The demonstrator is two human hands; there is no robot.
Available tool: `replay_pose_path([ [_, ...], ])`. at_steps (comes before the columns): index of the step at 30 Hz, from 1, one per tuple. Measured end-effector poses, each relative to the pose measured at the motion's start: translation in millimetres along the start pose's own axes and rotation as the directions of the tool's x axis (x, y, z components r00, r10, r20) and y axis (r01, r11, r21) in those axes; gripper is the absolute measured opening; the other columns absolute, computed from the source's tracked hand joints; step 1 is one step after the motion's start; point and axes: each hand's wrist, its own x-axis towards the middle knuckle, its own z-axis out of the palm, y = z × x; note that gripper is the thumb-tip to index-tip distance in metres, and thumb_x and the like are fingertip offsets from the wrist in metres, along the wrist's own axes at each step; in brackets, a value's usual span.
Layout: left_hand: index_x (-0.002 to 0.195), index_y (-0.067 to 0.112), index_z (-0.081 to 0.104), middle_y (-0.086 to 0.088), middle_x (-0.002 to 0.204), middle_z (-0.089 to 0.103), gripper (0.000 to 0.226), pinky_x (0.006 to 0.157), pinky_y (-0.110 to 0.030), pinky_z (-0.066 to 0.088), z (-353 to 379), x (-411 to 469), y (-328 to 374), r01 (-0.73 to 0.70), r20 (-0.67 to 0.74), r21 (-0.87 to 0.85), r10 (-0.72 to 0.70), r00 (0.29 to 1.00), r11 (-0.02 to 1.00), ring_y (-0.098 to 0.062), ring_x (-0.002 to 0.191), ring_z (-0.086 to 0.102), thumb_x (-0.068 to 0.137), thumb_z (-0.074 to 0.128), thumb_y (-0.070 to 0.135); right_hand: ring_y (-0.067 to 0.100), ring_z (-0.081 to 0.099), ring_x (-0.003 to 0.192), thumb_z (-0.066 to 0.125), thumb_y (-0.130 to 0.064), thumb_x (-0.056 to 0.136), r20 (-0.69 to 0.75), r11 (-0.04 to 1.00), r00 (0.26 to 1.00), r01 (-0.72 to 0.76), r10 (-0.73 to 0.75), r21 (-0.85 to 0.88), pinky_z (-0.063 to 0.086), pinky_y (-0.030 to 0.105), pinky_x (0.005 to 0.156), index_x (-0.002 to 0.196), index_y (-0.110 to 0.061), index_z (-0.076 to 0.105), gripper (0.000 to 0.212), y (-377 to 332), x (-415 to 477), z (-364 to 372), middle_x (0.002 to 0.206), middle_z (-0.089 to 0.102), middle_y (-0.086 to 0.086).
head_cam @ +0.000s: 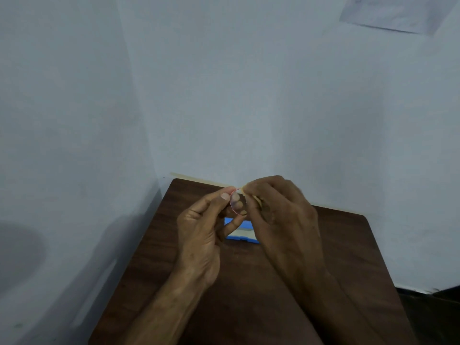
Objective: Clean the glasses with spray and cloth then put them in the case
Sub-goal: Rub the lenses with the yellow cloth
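Both hands are raised above the dark wooden table (323, 270). My left hand (204, 230) pinches the thin red-rimmed glasses (236, 202) at the left edge of one round lens. My right hand (278, 215) holds a pale yellow cloth (257, 199) against the other side of the glasses, fingers curled round it. Most of the cloth and the rest of the frame are hidden behind my right hand. Below the hands, a blue case (242, 235) lies open on the table with a pale lining. No spray bottle is in view.
The table stands in a corner between pale blue-white walls, with its left edge close to the left wall. A dark floor strip (428, 302) shows at the right. A paper sheet (388, 13) hangs high on the right wall.
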Motion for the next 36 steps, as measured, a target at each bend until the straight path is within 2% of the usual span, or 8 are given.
replay_pose_path([
  [2, 0.109, 0.004, 0.081, -0.013, 0.1, 0.08, 0.026, 0.07, -0.031, 0.064, -3, -2, 1, 0.007, 0.016, -0.01, -0.007, 1.0, 1.0, -0.019, 0.09, 0.079, 0.087, 0.073, 0.015, 0.022, 0.065, 0.082, 0.063, -0.019, 0.088, -0.012, 1.0, 1.0, 0.003, -0.003, 0.007, 0.059, 0.041, 0.067, 0.1, -0.011, 0.072, 0.017, -6, 4, 2, 0.099, 0.07, 0.003],
  [7, 0.108, 0.006, 0.082, -0.013, 0.105, 0.081, 0.019, 0.063, -0.026, 0.061, -7, -5, 6, 0.016, 0.014, -0.007, -0.016, 1.0, 1.0, -0.018, 0.09, 0.079, 0.093, 0.07, 0.011, 0.018, 0.065, 0.085, 0.07, -0.015, 0.086, 0.01, 0.997, 0.999, -0.031, 0.03, 0.071, 0.058, 0.04, 0.07, 0.099, -0.016, 0.074, 0.013, -26, 4, 8, 0.097, 0.07, -0.002],
  [14, 0.116, 0.0, 0.078, -0.017, 0.111, 0.08, 0.023, 0.071, -0.028, 0.064, -16, -7, 11, 0.044, -0.005, -0.065, -0.045, 0.999, 0.997, -0.022, 0.097, 0.08, 0.097, 0.067, 0.008, 0.013, 0.06, 0.08, 0.069, -0.022, 0.091, 0.017, 0.993, 0.993, -0.115, 0.114, 0.002, 0.055, 0.038, 0.064, 0.096, -0.021, 0.072, 0.006, -24, -6, 11, 0.094, 0.065, -0.007],
  [20, 0.111, 0.006, 0.081, -0.015, 0.111, 0.081, 0.02, 0.07, -0.026, 0.064, -26, -8, 17, 0.06, -0.003, -0.086, -0.06, 0.998, 0.994, -0.02, 0.096, 0.08, 0.1, 0.063, 0.006, 0.015, 0.065, 0.094, 0.066, -0.021, 0.091, 0.066, 0.998, 0.996, -0.06, 0.059, 0.015, 0.054, 0.028, 0.08, 0.102, -0.02, 0.076, 0.014, -51, -23, 20, 0.105, 0.07, -0.003],
  [24, 0.114, 0.004, 0.078, -0.016, 0.113, 0.08, 0.021, 0.072, -0.028, 0.064, -30, -11, 20, 0.067, -0.002, -0.127, -0.068, 0.998, 0.99, -0.021, 0.1, 0.079, 0.101, 0.063, 0.008, 0.017, 0.065, 0.086, 0.071, -0.013, 0.089, -0.016, 0.981, 0.981, -0.192, 0.193, 0.032, 0.055, 0.039, 0.068, 0.089, -0.019, 0.071, 0.006, -39, -14, 21, 0.1, 0.066, -0.006],
  [28, 0.109, 0.007, 0.08, -0.014, 0.109, 0.082, 0.02, 0.067, -0.025, 0.063, -33, -11, 23, 0.085, -0.019, -0.169, -0.089, 0.996, 0.982, -0.019, 0.092, 0.08, 0.099, 0.064, 0.007, 0.014, 0.064, 0.088, 0.065, -0.025, 0.09, 0.102, 0.996, 0.992, -0.084, 0.079, 0.04, 0.055, 0.033, 0.072, 0.096, -0.018, 0.074, 0.013, -55, -19, 20, 0.101, 0.067, -0.003],
  [33, 0.118, 0.002, 0.077, -0.02, 0.119, 0.078, 0.024, 0.078, -0.033, 0.066, -36, -14, 20, 0.087, -0.006, -0.162, -0.089, 0.996, 0.983, -0.027, 0.106, 0.077, 0.098, 0.065, 0.009, 0.013, 0.063, 0.085, 0.077, -0.012, 0.087, 0.01, 0.985, 0.985, -0.171, 0.171, -0.005, 0.056, 0.037, 0.068, 0.092, -0.018, 0.072, 0.009, -42, -12, 21, 0.1, 0.065, -0.006],
  [36, 0.115, 0.004, 0.079, -0.018, 0.115, 0.08, 0.022, 0.069, -0.028, 0.065, -37, -13, 21, 0.095, -0.017, -0.157, -0.099, 0.995, 0.983, -0.021, 0.096, 0.08, 0.099, 0.064, 0.007, 0.011, 0.062, 0.088, 0.076, -0.014, 0.088, 0.071, 0.994, 0.992, -0.107, 0.105, 0.035, 0.055, 0.031, 0.072, 0.096, -0.019, 0.073, 0.009, -55, -13, 24, 0.102, 0.065, -0.006],
])
